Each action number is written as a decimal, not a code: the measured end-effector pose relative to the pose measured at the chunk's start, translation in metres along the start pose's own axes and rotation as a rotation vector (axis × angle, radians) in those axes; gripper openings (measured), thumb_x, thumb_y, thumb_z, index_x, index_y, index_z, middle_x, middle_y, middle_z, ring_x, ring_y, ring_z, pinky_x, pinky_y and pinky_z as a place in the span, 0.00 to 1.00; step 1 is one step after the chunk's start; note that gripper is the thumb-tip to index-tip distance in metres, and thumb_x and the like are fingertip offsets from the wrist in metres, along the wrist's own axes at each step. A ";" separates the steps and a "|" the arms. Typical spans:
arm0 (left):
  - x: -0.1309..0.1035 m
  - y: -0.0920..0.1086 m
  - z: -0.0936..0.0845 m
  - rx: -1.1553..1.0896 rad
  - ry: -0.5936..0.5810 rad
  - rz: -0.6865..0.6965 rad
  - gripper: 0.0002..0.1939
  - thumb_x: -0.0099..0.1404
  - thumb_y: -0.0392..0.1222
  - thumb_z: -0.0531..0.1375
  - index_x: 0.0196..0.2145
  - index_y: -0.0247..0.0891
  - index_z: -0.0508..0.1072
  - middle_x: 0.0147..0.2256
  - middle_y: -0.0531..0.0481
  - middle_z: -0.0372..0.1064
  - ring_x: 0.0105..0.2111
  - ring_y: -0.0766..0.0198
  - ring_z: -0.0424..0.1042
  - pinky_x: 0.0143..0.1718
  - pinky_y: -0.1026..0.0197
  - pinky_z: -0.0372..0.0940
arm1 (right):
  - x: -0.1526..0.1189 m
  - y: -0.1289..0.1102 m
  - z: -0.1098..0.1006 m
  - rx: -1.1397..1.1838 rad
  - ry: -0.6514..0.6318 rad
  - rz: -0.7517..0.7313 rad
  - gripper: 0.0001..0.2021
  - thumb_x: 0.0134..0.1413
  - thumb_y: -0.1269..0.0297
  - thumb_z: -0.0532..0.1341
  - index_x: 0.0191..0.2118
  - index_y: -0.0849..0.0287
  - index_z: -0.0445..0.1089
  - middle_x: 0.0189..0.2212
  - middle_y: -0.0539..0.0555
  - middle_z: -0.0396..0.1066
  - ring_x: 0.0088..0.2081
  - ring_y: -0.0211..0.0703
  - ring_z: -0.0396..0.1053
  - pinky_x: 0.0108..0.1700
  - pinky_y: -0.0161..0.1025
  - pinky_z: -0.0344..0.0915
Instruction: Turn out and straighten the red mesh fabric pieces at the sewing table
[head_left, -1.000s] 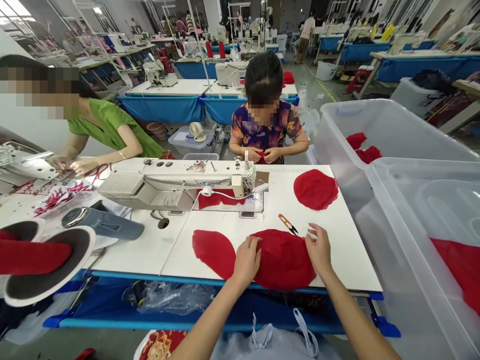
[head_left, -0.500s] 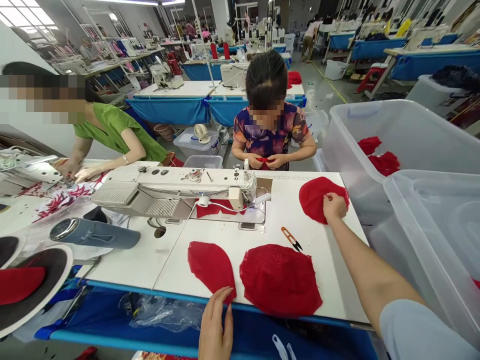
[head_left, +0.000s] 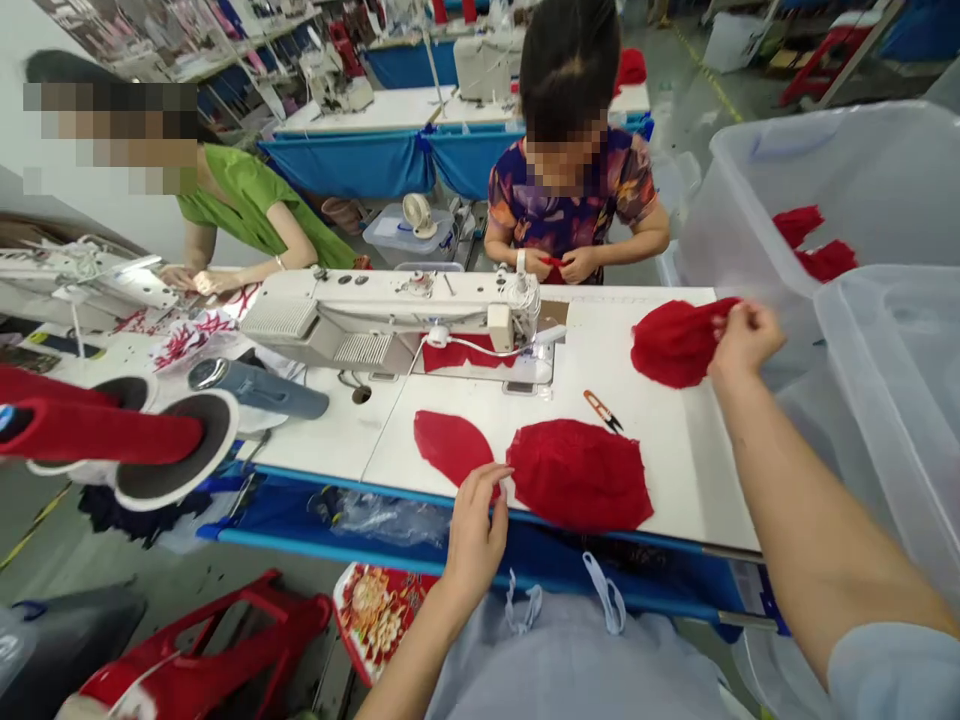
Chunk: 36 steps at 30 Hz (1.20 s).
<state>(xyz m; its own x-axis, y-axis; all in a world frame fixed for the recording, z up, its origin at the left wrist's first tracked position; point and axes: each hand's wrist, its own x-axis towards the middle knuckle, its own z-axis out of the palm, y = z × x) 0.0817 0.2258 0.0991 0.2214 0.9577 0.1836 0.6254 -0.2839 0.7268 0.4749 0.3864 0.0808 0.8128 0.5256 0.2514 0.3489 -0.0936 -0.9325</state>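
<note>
So the right hand [head_left: 746, 340] has its fingers pinched on the outer edge of the far red cloth [head_left: 671, 342], over by the right side of the white table [head_left: 375, 430]; that edge is pulled up toward the clear bin [head_left: 757, 190], while the rest of the cloth lies on the tabletop, kinda wrinkled. The left hand [head_left: 478, 520] is down at the front edge with its fingers loosely curved and not clenched on anything; they're over the lower tip of the leaf-shaped red piece [head_left: 452, 445], and I'd say they're touching it, but the hand hides that bit so don't hold me to it.

Between the two hands there's the big red piece [head_left: 581, 475], lying crinkled on the table, just beside the left fingertips; the orange snips [head_left: 603, 410] sit right behind it, dark blades pointing toward it. Further back is the sewing machine [head_left: 405, 300] with more red fabric [head_left: 469, 352] under its arm; a blue-grey bottle [head_left: 259, 388] lies tipped over to the left; across the table, a person in a patterned top [head_left: 570, 195] has some red material between both hands.
</note>
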 end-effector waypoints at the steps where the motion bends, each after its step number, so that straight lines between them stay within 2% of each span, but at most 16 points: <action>1: -0.003 -0.002 -0.002 -0.030 -0.008 -0.020 0.14 0.65 0.35 0.50 0.47 0.40 0.68 0.46 0.43 0.68 0.48 0.59 0.67 0.50 0.53 0.63 | -0.001 -0.008 -0.002 0.042 0.048 0.026 0.11 0.57 0.67 0.43 0.41 0.62 0.59 0.39 0.62 0.69 0.37 0.42 0.73 0.32 0.36 0.67; 4: -0.015 -0.008 -0.004 -0.121 -0.033 -0.121 0.13 0.65 0.37 0.50 0.45 0.39 0.68 0.44 0.43 0.68 0.47 0.60 0.68 0.50 0.55 0.63 | -0.009 -0.031 -0.008 0.233 0.060 0.063 0.07 0.57 0.69 0.44 0.39 0.55 0.56 0.44 0.55 0.68 0.39 0.37 0.74 0.35 0.35 0.68; 7: -0.023 -0.013 -0.003 -0.251 -0.059 -0.239 0.11 0.65 0.39 0.51 0.43 0.38 0.69 0.43 0.44 0.69 0.45 0.61 0.69 0.49 0.56 0.63 | -0.034 -0.050 -0.016 0.588 0.095 0.110 0.07 0.54 0.74 0.49 0.31 0.54 0.57 0.35 0.49 0.70 0.34 0.36 0.73 0.37 0.40 0.68; 9: -0.024 -0.013 -0.003 -0.382 -0.062 -0.317 0.11 0.64 0.41 0.53 0.43 0.37 0.69 0.42 0.44 0.70 0.44 0.60 0.70 0.49 0.56 0.63 | -0.061 -0.062 -0.025 0.701 0.107 0.098 0.10 0.50 0.78 0.52 0.26 0.55 0.60 0.29 0.47 0.70 0.33 0.37 0.72 0.39 0.42 0.68; 11: -0.023 -0.011 -0.003 -0.528 -0.062 -0.407 0.12 0.63 0.44 0.55 0.42 0.37 0.70 0.41 0.44 0.71 0.43 0.60 0.71 0.49 0.56 0.63 | -0.097 -0.077 -0.036 0.754 -0.027 0.082 0.09 0.46 0.79 0.56 0.27 0.56 0.66 0.30 0.48 0.71 0.35 0.40 0.71 0.40 0.44 0.68; 13: -0.022 -0.008 -0.004 -0.666 -0.112 -0.520 0.15 0.61 0.48 0.58 0.41 0.36 0.71 0.41 0.44 0.72 0.43 0.59 0.70 0.50 0.55 0.62 | -0.138 -0.090 -0.049 0.756 -0.209 0.162 0.06 0.43 0.75 0.61 0.30 0.58 0.69 0.30 0.50 0.72 0.35 0.42 0.71 0.36 0.43 0.69; 14: -0.023 -0.006 -0.004 -0.751 -0.168 -0.587 0.18 0.60 0.52 0.59 0.42 0.36 0.72 0.43 0.43 0.72 0.45 0.58 0.70 0.51 0.55 0.60 | -0.160 -0.095 -0.056 0.734 -0.278 0.249 0.05 0.44 0.71 0.63 0.30 0.58 0.70 0.29 0.50 0.71 0.31 0.40 0.70 0.32 0.40 0.69; 17: -0.032 -0.002 -0.002 -1.094 -0.416 -0.798 0.28 0.59 0.63 0.56 0.45 0.36 0.73 0.48 0.40 0.70 0.50 0.56 0.67 0.54 0.55 0.57 | -0.217 -0.099 -0.077 0.626 -0.509 0.546 0.11 0.38 0.64 0.69 0.31 0.55 0.70 0.25 0.48 0.71 0.23 0.36 0.66 0.23 0.33 0.65; 19: -0.042 -0.001 0.000 -1.329 -0.558 -0.889 0.31 0.57 0.65 0.56 0.46 0.37 0.72 0.46 0.40 0.71 0.48 0.57 0.69 0.51 0.56 0.59 | -0.242 -0.093 -0.091 0.549 -0.667 0.662 0.12 0.38 0.60 0.70 0.31 0.53 0.70 0.26 0.47 0.70 0.21 0.35 0.64 0.21 0.31 0.63; 22: -0.053 0.001 0.004 -1.502 -0.619 -0.932 0.23 0.52 0.54 0.66 0.40 0.37 0.72 0.35 0.46 0.73 0.36 0.65 0.72 0.42 0.63 0.61 | -0.257 -0.078 -0.112 0.478 -0.859 0.732 0.11 0.41 0.55 0.68 0.30 0.53 0.70 0.30 0.50 0.70 0.25 0.38 0.66 0.24 0.33 0.64; 24: -0.057 0.002 0.006 -1.508 -0.603 -0.949 0.18 0.49 0.47 0.70 0.35 0.36 0.72 0.30 0.50 0.71 0.31 0.70 0.70 0.38 0.66 0.61 | -0.258 -0.070 -0.124 0.450 -0.998 0.773 0.11 0.43 0.54 0.66 0.27 0.55 0.69 0.28 0.51 0.67 0.25 0.39 0.64 0.24 0.34 0.63; 26: -0.057 0.003 0.008 -1.469 -0.609 -0.977 0.17 0.48 0.47 0.70 0.31 0.34 0.72 0.27 0.52 0.69 0.27 0.72 0.68 0.35 0.68 0.60 | -0.257 -0.067 -0.133 0.445 -1.098 0.804 0.13 0.45 0.52 0.64 0.24 0.56 0.67 0.23 0.50 0.62 0.23 0.39 0.60 0.23 0.35 0.61; 28: -0.056 0.002 0.010 -1.425 -0.648 -1.004 0.19 0.47 0.48 0.71 0.31 0.33 0.72 0.26 0.53 0.68 0.26 0.73 0.67 0.33 0.69 0.60 | -0.259 -0.066 -0.138 0.469 -1.119 0.799 0.18 0.44 0.47 0.64 0.21 0.56 0.65 0.21 0.50 0.59 0.22 0.39 0.57 0.22 0.36 0.59; 30: -0.055 0.001 0.012 -1.392 -0.681 -1.049 0.23 0.47 0.49 0.70 0.37 0.34 0.72 0.28 0.51 0.70 0.26 0.72 0.68 0.33 0.68 0.61 | -0.264 -0.068 -0.140 0.491 -1.098 0.767 0.20 0.39 0.45 0.66 0.21 0.56 0.62 0.21 0.49 0.57 0.22 0.39 0.55 0.21 0.35 0.57; 33: -0.055 -0.001 0.015 -1.356 -0.669 -1.109 0.26 0.49 0.47 0.70 0.44 0.36 0.70 0.36 0.47 0.72 0.30 0.70 0.70 0.33 0.67 0.62 | -0.273 -0.071 -0.141 0.483 -1.110 0.742 0.20 0.37 0.51 0.69 0.22 0.55 0.59 0.22 0.48 0.56 0.23 0.38 0.54 0.22 0.33 0.56; 36: -0.056 -0.008 0.022 -1.358 -0.688 -1.094 0.21 0.51 0.47 0.68 0.40 0.34 0.72 0.35 0.46 0.72 0.31 0.69 0.71 0.35 0.67 0.63 | -0.275 -0.071 -0.143 0.403 -1.141 0.709 0.17 0.41 0.55 0.67 0.24 0.55 0.59 0.24 0.48 0.57 0.25 0.40 0.56 0.24 0.34 0.58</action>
<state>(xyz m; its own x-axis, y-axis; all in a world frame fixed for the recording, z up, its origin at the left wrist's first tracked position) 0.0808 0.1734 0.0690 0.6251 0.3848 -0.6791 -0.1868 0.9185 0.3485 0.2933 0.1278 0.1153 -0.1321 0.8763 -0.4633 -0.2848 -0.4812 -0.8290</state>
